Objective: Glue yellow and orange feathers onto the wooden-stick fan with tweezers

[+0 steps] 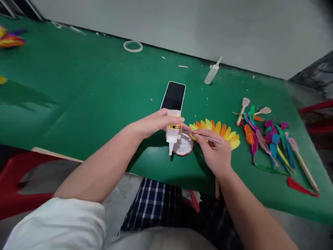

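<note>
My left hand [154, 122] is closed around a clear glue bottle [172, 133] with a yellow and black label. The bottle is tipped nozzle down beside a round, red-rimmed disc [184, 145] with a whitish surface. My right hand [219, 152] pinches slim metal tweezers [211, 139], their tip pointing left toward the fingers of my left hand. Behind my right hand spreads a fan of yellow and orange feathers [225, 130], partly covered by it. A wooden handle [217, 188] sticks out below my right wrist.
A phone [173, 96] lies just beyond my left hand. Farther back are a second glue bottle [212, 74] and a tape ring [133, 46]. Colourful feathers [275, 146] and wooden sticks [304, 163] lie at right on the green table [91, 93]. A red stool [15, 173] stands at left.
</note>
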Demonstrator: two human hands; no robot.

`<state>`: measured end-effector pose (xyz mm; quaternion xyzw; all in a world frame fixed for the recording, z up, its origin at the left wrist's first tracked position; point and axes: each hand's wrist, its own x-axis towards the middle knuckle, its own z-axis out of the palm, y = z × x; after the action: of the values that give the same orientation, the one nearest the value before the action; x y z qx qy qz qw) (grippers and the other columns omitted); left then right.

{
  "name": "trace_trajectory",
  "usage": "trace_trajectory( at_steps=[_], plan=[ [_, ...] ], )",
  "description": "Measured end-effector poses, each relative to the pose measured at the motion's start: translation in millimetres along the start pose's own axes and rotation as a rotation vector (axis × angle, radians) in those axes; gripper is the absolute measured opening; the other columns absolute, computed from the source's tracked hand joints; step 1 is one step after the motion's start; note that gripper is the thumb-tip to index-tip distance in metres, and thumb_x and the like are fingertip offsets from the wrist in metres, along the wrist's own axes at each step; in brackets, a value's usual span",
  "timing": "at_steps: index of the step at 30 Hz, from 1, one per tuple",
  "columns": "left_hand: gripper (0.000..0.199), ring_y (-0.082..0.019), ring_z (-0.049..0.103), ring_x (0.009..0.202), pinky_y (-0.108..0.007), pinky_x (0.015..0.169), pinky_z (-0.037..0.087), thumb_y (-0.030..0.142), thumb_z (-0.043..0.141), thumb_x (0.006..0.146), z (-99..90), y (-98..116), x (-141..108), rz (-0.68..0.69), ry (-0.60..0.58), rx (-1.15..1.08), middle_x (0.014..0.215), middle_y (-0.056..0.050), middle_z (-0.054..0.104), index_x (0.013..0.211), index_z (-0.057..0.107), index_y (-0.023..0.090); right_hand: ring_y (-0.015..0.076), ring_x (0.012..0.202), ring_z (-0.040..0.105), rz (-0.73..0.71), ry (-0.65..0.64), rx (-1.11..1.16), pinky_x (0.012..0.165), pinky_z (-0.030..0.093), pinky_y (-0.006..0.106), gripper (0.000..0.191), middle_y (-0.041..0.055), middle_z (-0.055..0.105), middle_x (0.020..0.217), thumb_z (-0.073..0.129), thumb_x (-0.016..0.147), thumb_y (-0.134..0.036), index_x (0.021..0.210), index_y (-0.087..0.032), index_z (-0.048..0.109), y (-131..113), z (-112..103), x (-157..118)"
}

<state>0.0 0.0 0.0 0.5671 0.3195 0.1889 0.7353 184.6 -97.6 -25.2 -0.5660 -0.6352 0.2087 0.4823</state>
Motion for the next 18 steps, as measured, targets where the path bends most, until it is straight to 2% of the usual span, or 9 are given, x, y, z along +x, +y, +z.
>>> trace_trajectory(
  at_steps=[5,11,14,18],
  plan=[
    [0.031,-0.020,0.069,0.075,-0.032,0.070,0.055,0.042,0.065,0.068,0.9,2,2,-0.019,0.053,-0.058,0.083,-0.009,0.072,0.072,0.056,0.013,0.0153,0.082,0.067,-0.067,0.017,0.058,0.078,0.056,0.031,0.014,-0.0011,0.072,0.087,0.060,0.081,-0.017,0.087,-0.025,0.070,-2,0,-2],
    [0.032,-0.023,0.069,0.079,-0.038,0.078,0.054,0.043,0.064,0.070,-3.0,0,3,0.020,0.141,-0.082,0.083,-0.012,0.071,0.074,0.057,0.012,0.0152,0.083,0.067,-0.069,0.066,0.053,0.078,0.055,0.031,0.015,-0.0010,0.072,0.088,0.061,0.080,-0.015,0.089,-0.025,0.069,-1,-2,0],
    [0.037,-0.023,0.068,0.079,-0.038,0.077,0.054,0.047,0.057,0.073,-6.2,-3,6,0.106,0.219,-0.089,0.085,-0.014,0.071,0.077,0.059,0.010,0.0162,0.083,0.068,-0.018,-0.008,-0.024,0.077,0.055,0.032,0.012,0.0001,0.073,0.088,0.060,0.082,-0.020,0.088,-0.024,0.070,3,-1,1],
    [0.044,-0.023,0.068,0.079,-0.037,0.077,0.054,0.053,0.048,0.076,-9.0,-4,8,0.198,0.262,-0.065,0.081,-0.012,0.070,0.085,0.060,0.011,0.0166,0.083,0.068,-0.069,-0.115,-0.107,0.079,0.055,0.032,0.013,0.0009,0.073,0.088,0.058,0.083,-0.021,0.089,-0.022,0.069,7,3,1]
  ],
)
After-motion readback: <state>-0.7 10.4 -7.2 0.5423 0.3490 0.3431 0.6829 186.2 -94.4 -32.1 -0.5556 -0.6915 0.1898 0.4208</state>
